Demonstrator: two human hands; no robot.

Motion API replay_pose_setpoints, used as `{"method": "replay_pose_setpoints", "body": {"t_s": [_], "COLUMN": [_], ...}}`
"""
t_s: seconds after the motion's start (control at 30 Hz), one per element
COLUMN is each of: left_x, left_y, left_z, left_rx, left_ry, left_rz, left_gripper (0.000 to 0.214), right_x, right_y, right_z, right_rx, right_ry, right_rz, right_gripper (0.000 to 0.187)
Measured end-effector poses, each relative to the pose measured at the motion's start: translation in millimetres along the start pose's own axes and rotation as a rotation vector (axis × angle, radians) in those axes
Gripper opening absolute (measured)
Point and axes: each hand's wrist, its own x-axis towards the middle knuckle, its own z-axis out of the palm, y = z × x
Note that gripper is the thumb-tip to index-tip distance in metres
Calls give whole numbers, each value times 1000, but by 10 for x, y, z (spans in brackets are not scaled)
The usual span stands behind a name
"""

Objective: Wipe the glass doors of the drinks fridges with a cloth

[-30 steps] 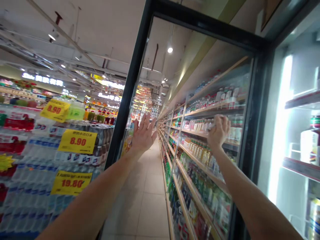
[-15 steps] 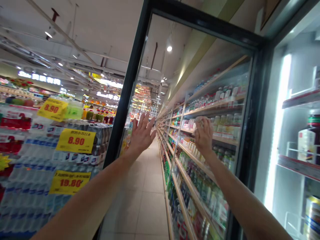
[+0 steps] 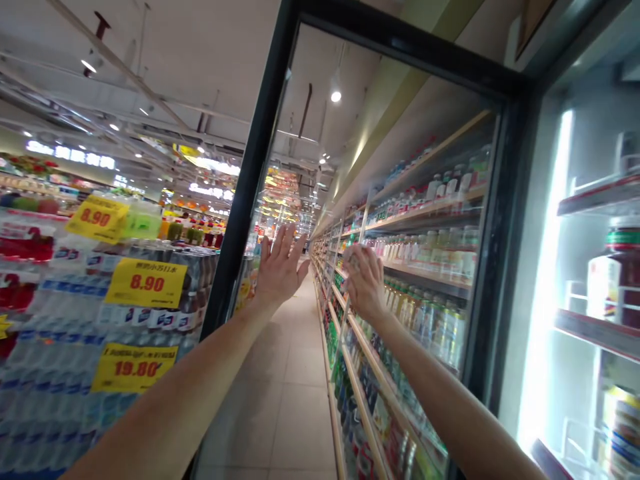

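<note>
A dark-framed glass door (image 3: 400, 43) of a refrigerated cabinet stands swung open in front of me. My left hand (image 3: 279, 270) lies flat on the left part of the glass, fingers spread and nothing in it. On the same pane, further right, my right hand (image 3: 369, 287) presses a crumpled pale cloth (image 3: 353, 257) under its curled fingers. The fingers cover most of the cloth. Through the glass, or mirrored in it, I see long shelves of bottles (image 3: 435, 320).
Lit cabinet shelves (image 3: 595, 333) at right hold a dark bottle with a white label (image 3: 604, 283) and cans (image 3: 620, 427). Stacked packs of bottled drinks (image 3: 45, 373) with yellow price signs (image 3: 146, 283) rise at left. A tiled aisle floor (image 3: 295, 413) shows through the glass.
My right hand has slid left across the glass with the cloth, closer to my left hand. The left hand stays nearly in place on the pane. The view has shifted slightly.
</note>
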Motion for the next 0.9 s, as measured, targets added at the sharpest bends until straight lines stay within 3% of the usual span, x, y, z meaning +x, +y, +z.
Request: {"method": "replay_pose_setpoints", "body": {"t_s": [0.07,0.1,0.27,0.33,0.43,0.57,0.67,0.73,0.9], "left_x": [-1,-3,-4,-3,-4,-6,-6,-6,-3], "left_y": [-8,-11,-4,4,5,-11,-25,-28,-10], "left_z": [12,18,22,15,11,26,38,39,27], "left_rx": [-5,-7,-27,-31,-24,-11,-10,-11,-15], "left_ry": [8,8,-1,7,26,31,28,24,19], "left_rz": [1,1,-12,-17,-8,1,1,2,-6], "left_gripper": [49,49,48,48,47,47,48,48,49], "right_x": [-14,-23,-45,-48,-47,-21,-42,-109,-315], "right_y": [-9,79,898,1056,850,172,1,194,1066], "right_z": [-8,-39,-290,-330,-244,-17,20,-61,-368], "right_rx": [3,-12,-112,-128,-129,-88,-62,-77,-164], "right_ry": [-49,-39,136,202,204,79,-17,-7,190], "right_rz": [-62,-26,464,577,539,197,6,76,574], "right_gripper": [42,42,46,46,46,45,45,44,47]}}
